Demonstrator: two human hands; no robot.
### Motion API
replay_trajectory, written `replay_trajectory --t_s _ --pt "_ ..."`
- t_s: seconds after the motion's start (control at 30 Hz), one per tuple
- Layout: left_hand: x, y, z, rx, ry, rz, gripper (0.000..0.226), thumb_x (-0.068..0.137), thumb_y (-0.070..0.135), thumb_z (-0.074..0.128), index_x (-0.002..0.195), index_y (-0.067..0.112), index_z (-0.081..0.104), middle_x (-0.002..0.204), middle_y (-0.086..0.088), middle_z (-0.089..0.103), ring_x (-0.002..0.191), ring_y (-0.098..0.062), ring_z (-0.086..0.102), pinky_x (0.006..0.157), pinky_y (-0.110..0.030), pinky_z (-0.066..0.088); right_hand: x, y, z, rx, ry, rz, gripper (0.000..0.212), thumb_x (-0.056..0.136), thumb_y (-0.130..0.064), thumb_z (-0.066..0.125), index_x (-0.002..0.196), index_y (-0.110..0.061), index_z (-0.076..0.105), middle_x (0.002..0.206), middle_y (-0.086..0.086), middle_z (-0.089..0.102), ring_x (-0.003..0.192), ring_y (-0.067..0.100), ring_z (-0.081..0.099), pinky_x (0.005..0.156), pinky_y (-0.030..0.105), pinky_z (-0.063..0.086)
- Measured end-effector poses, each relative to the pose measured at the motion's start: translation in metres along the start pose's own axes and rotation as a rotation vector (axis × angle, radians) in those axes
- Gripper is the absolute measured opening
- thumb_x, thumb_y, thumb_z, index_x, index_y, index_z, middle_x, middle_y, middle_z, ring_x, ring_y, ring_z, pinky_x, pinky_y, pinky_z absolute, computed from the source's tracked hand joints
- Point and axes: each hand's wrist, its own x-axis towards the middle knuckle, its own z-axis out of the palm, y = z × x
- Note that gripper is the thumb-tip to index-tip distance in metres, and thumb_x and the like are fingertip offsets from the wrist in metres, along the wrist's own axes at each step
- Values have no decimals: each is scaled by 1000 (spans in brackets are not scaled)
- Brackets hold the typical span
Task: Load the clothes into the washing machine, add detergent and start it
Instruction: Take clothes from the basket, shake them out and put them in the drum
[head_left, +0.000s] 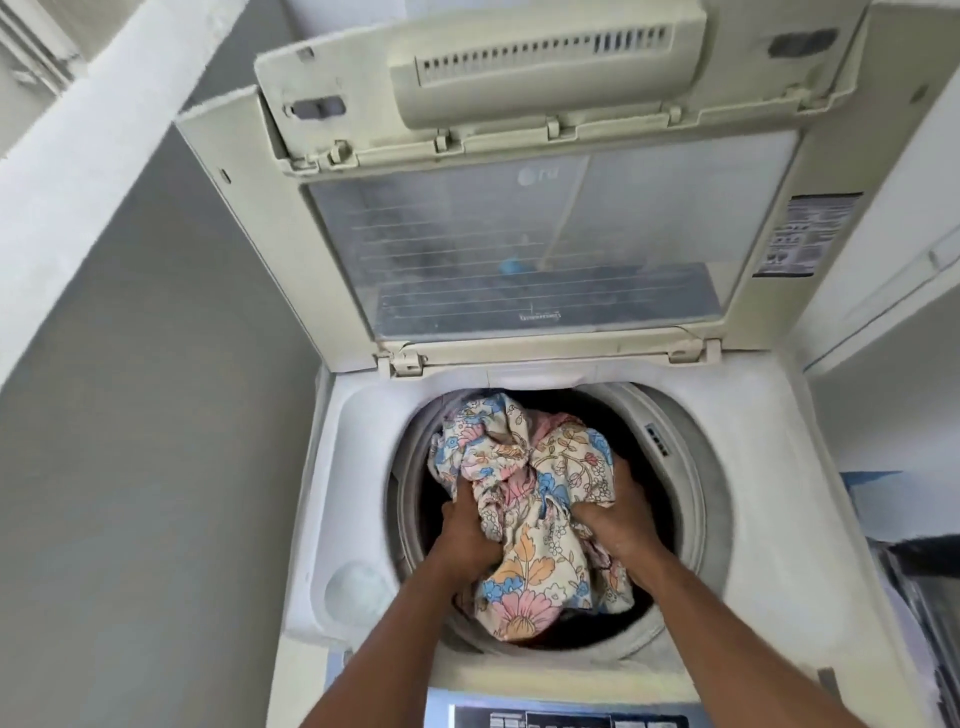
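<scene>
A white top-loading washing machine stands in front of me with its folding lid raised upright. A bundled floral cloth, cream with pink, blue and orange flowers, fills the round drum opening. My left hand grips the cloth's left side, fingers buried in the fabric. My right hand grips its right side. Both forearms reach in from the bottom of the view. The drum's inside is mostly hidden under the cloth.
The control panel runs along the machine's near edge. A round cap sits in the top deck at the left. A grey wall stands close on the left. Dark items lie beside the machine on the right.
</scene>
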Motion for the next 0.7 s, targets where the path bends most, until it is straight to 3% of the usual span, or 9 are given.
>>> replay_trajectory --t_s 0.1,0.17,0.27,0.33,0.37,0.43,0.5,0.57,0.7 --pt "15 -6 5 36 -64 -90 126 86 -9 66 161 38 -22 171 -23 3 122 -47 60 44 -15 47 19 12 6 -20 -20 29 97 80 -14 80 158 -30 25 141 1 53 123 24 53 104 42 46" --pt "25 -10 10 28 -60 -110 125 86 -11 65 161 39 -22 171 -21 4 127 -51 57 43 -15 45 32 21 8 -31 -20 43 92 78 -17 80 154 -31 31 136 -1 57 119 22 56 105 44 48" --pt "34 -11 13 -8 -29 -137 128 84 -12 64 159 44 -23 170 -20 11 119 -45 62 43 -17 47 46 29 13 -57 -59 76 86 80 -19 78 151 -30 31 134 2 60 115 22 58 101 41 48" --pt "38 -9 14 -21 -25 -158 131 84 -10 66 157 48 -26 172 -18 9 126 -44 59 57 -26 60 51 31 15 -75 -83 96 85 86 -15 75 153 -28 26 136 4 58 115 24 57 100 39 46" --pt "38 -9 15 -23 -36 -167 133 83 -8 69 156 48 -27 172 -18 10 135 -45 53 77 -34 65 54 32 17 -82 -79 101 86 87 -16 74 155 -27 23 139 6 57 118 27 57 103 43 47" --pt "38 -9 17 -52 -72 -199 132 83 -5 72 158 41 -26 170 -18 19 144 -40 45 103 -40 55 57 33 19 -97 -65 125 92 87 -17 74 159 -28 17 147 8 53 128 32 55 109 49 46" --pt "38 -9 18 -86 -92 -229 133 79 -3 74 161 38 -21 168 -17 25 144 -37 44 110 -43 50 61 36 21 -118 -65 137 96 85 -16 74 159 -31 15 149 9 51 130 34 54 109 52 46" --pt "38 -8 17 -100 -89 -252 135 73 -2 76 162 39 -16 171 -15 17 153 -38 31 118 -46 41 63 39 21 -137 -69 148 100 80 -16 74 158 -36 15 143 8 55 122 33 59 101 51 53" --pt "35 -3 15 -106 -101 -266 137 68 -2 79 163 42 -10 174 -14 7 158 -41 19 120 -54 37 66 41 20 -172 -74 145 92 78 -10 75 152 -33 25 118 4 62 102 25 65 74 36 58"
